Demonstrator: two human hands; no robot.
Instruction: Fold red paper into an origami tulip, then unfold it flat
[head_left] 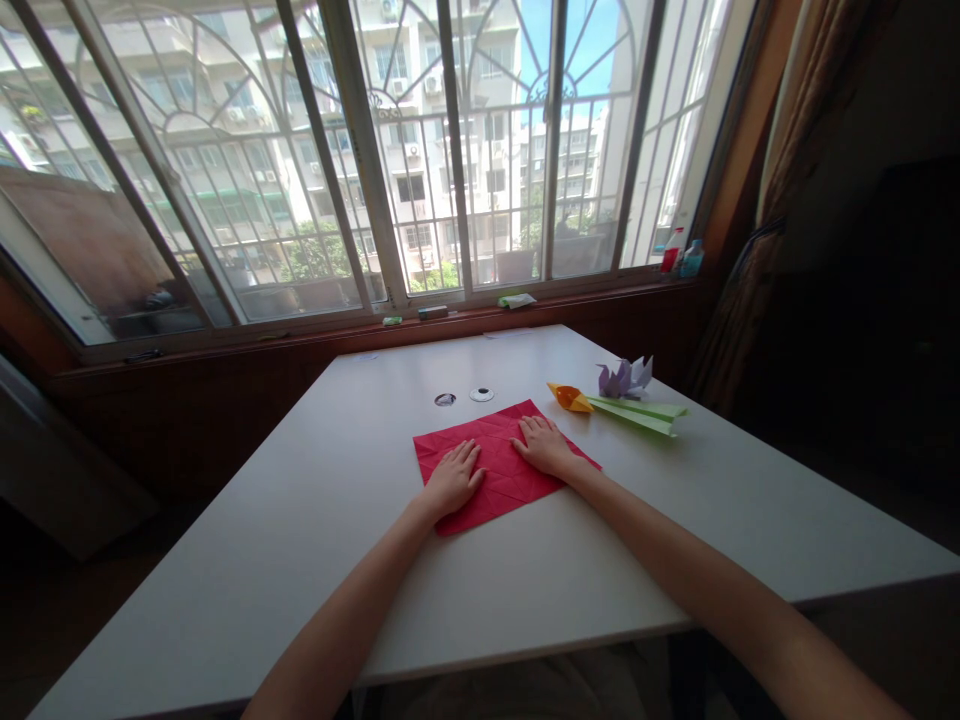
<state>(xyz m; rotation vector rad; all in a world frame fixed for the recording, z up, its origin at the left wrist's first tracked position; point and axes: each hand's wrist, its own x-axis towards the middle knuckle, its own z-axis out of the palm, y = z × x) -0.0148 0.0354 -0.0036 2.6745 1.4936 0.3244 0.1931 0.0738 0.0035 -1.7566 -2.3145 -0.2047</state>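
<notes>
A creased red paper sheet [495,450] lies flat on the white table [315,540]. My left hand [452,479] rests palm down on its left half, fingers together and pointing away from me. On the sheet's right half my right hand [541,444] also lies flat, fingers spread a little. Neither hand grips anything.
To the right of the sheet lie a folded orange and green paper flower [622,408] and a purple paper flower [625,378]. Two small round holes [463,396] sit in the table behind the sheet. Bottles [681,256] and small items stand on the windowsill. A curtain [780,190] hangs at right.
</notes>
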